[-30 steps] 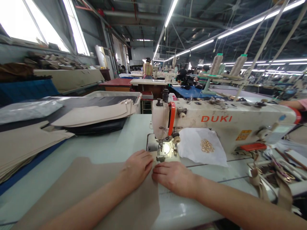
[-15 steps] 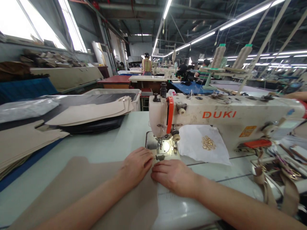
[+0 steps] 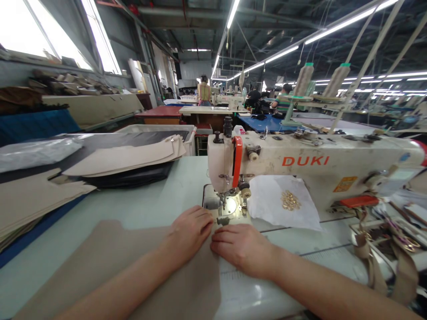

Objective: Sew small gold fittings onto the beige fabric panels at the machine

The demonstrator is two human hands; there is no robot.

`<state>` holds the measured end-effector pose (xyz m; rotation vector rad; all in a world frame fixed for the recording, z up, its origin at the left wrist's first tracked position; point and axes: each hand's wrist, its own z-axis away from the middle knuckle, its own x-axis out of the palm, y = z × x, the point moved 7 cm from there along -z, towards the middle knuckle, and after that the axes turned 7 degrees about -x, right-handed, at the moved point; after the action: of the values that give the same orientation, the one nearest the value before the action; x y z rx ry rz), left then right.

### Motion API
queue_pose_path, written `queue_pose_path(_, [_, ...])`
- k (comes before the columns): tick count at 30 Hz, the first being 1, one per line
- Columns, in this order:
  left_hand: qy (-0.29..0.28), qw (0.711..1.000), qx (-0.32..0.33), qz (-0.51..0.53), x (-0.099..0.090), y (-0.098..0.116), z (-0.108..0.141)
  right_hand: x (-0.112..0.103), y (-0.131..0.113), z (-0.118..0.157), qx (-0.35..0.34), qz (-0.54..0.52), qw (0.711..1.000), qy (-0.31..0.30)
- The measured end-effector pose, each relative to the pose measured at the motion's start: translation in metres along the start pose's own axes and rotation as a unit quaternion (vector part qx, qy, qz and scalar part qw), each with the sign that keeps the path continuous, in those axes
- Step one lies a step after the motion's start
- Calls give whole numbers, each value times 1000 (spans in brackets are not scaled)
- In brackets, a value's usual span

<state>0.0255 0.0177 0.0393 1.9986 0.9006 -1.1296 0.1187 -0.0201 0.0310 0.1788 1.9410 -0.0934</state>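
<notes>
A flat taupe fabric panel (image 3: pixel 110 249) lies on the pale table in front of the sewing machine (image 3: pixel 267 153). My left hand (image 3: pixel 191 229) rests on the panel's far part, its fingers closed together at the edge. Close beside it, my right hand (image 3: pixel 242 249) has its fingers bent and pressed on the panel's right edge. Both sets of fingertips nearly meet just short of the needle plate (image 3: pixel 230 205). The thumbs and whatever lies under the fingertips are mostly hidden. The panel's edge is on the near side of the presser foot (image 3: pixel 224 200).
Gold metal rings (image 3: pixel 290 200) lie on a white cloth (image 3: pixel 267 209) by the machine. At right stands a tray (image 3: pixel 396 246) with straps and hardware. Stacked beige panels (image 3: pixel 130 155) lie at left. Thread cones (image 3: pixel 303 80) stand behind; other people work farther back.
Both hands and the panel keep almost the same place. The bit of another person's arm at the right edge, behind the machine, has gone from view.
</notes>
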Motion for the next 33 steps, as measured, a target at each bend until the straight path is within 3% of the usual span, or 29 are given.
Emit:
queue_pose_path(6, [-26,1000,0,-16,2,0,-3,1,1,0,4,1,1000,-2])
queue_pose_path(17, [61,997,30,24,-6,4,2,1,0,-1,10,5,1000,-16])
queue_pose_path(33, [63,997,26,29,-4,4,2,2,1,0,10,5,1000,6])
